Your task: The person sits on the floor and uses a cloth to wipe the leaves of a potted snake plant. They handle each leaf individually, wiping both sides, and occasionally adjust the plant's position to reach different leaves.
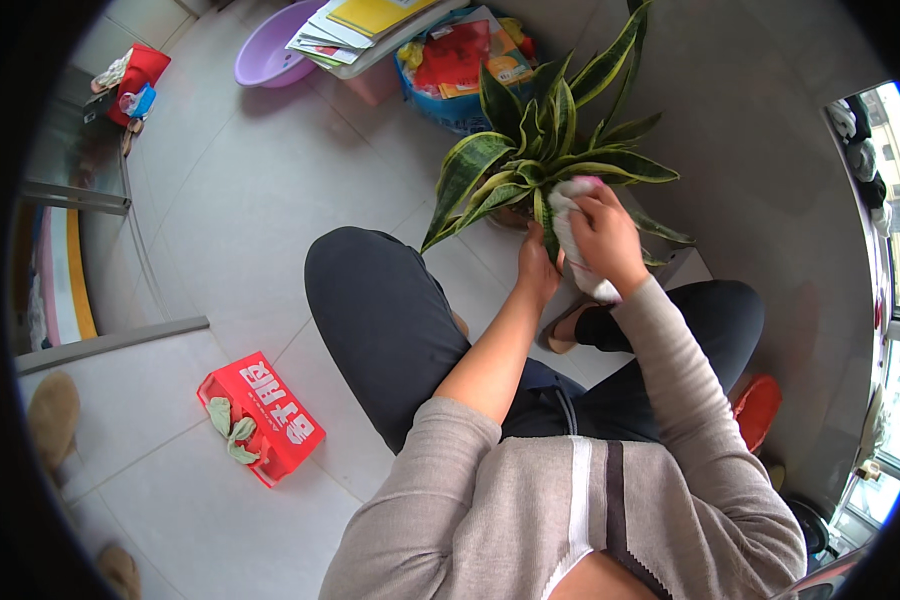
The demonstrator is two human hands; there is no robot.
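Note:
A potted snake plant with yellow-edged green leaves stands on the floor in front of me, its pot mostly hidden by the foliage. My left hand grips a drooping leaf of it near the lower end. Just to the right, my right hand is closed on a white cloth with pink parts, which lies against the same leaf and hangs down below the fingers.
A red paper bag with a pale green cloth sits on the tiled floor at left. Beyond are a purple basin, a papers stack on a plastic container, and a filled blue bag. Windows line the right.

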